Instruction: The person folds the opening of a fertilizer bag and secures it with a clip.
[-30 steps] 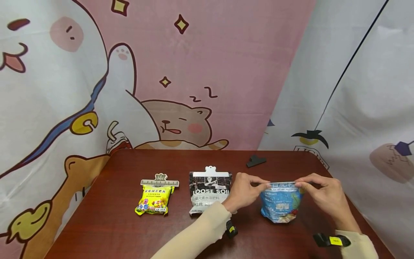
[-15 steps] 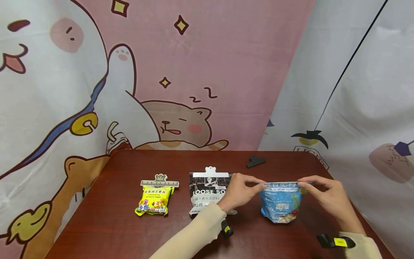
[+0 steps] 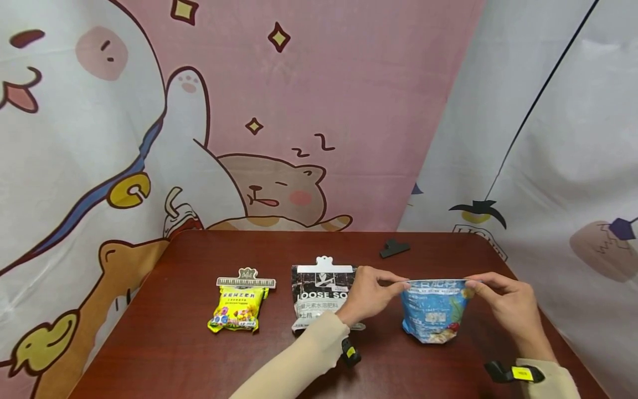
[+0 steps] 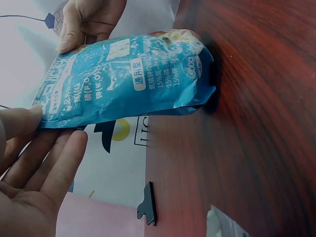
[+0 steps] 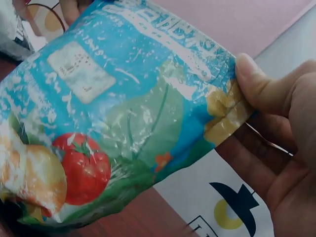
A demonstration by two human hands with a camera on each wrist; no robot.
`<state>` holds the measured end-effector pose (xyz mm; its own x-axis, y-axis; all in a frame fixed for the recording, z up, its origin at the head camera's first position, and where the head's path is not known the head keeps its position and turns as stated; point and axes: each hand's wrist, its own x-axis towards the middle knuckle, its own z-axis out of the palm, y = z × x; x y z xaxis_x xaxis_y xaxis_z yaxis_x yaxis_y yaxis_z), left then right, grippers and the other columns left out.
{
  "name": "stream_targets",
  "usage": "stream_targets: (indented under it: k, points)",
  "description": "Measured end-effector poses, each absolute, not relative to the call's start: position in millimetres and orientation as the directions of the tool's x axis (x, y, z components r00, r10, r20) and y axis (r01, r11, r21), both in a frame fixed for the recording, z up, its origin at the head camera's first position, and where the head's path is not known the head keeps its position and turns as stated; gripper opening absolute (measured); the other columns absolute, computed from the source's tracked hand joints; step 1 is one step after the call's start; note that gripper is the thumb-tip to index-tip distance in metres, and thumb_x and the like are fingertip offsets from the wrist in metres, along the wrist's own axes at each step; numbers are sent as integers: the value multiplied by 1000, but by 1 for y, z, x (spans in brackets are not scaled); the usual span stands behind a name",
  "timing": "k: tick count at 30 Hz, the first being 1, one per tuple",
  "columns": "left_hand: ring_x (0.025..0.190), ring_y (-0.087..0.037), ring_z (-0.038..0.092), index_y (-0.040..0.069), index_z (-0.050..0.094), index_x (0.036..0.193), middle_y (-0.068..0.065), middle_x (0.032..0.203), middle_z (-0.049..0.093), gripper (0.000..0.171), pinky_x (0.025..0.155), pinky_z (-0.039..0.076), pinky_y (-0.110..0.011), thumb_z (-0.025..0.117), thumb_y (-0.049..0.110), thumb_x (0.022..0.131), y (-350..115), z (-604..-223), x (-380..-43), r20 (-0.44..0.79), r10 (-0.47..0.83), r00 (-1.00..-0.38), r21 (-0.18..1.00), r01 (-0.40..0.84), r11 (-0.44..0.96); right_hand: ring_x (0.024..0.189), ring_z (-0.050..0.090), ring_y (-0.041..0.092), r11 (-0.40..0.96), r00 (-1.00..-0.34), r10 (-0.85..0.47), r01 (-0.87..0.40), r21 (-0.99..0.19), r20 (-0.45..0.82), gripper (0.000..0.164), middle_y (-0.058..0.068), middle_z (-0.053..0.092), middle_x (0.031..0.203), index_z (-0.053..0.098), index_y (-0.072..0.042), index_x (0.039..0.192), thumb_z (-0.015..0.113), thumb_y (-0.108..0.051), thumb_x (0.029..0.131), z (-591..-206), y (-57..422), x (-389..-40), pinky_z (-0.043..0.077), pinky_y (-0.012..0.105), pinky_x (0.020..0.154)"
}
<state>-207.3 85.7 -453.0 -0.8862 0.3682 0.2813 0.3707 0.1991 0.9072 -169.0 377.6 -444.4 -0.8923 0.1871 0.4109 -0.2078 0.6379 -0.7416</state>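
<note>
A blue fertilizer bag (image 3: 433, 313) with pictures of vegetables stands upright on the right side of the table. My left hand (image 3: 371, 293) pinches its top left corner between thumb and fingers. At the opposite corner my right hand (image 3: 510, 307) pinches the top edge the same way, so the edge is drawn out straight. In the left wrist view the bag (image 4: 128, 79) shows white printed text, its base close over the wood. The right wrist view shows the thumb (image 5: 256, 79) on the front of the bag (image 5: 138, 98), with fingers behind it.
A black clip (image 3: 395, 247) lies behind the blue bag near the table's back edge. Left of my left hand stands a black-and-white bag (image 3: 319, 307) with a white clip (image 3: 324, 268), partly covered by that hand. Farther left is a yellow bag (image 3: 238, 310) with a patterned clip (image 3: 246, 281).
Both hands have slid slightly outward to the bag's top corners, and the top edge looks straighter and wider. The bag's base has stayed in place.
</note>
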Motion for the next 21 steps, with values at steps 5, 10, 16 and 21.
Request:
stream_targets:
  k: [5,10,16,21]
  points:
    - [43,-3,49,26,84,101,8,83,79,12,47,40,-18,78,32,93,85,-453,-208,276,369,-888,910,365,197,77,63,-4,624,-889,205,-204,-754,409,17,-25,73,83,79,-3,100,80,-18,90,-445,376,-171,49,9,69]
    - [68,2,64,25,83,103,11,97,79,13,60,51,-19,77,32,94,84,-453,-212,278,412,-868,902,384,199,78,65,-2,597,-916,199,-169,-784,349,23,-20,75,86,78,-4,107,78,-22,92,-446,379,-169,50,11,71]
    - [85,1,70,25,81,110,12,104,77,18,69,57,-21,77,32,94,78,-450,-217,227,503,-834,924,347,158,76,67,1,604,-917,162,-199,-772,364,24,-12,78,85,76,-2,111,77,-18,94,-449,383,-168,51,11,69]
    - [101,1,68,31,76,118,15,116,73,26,80,56,-23,73,42,95,71,-446,-226,205,540,-816,931,333,151,75,67,3,613,-912,145,-222,-758,384,22,-17,76,83,75,-2,112,75,-16,95,-452,384,-169,50,10,70]
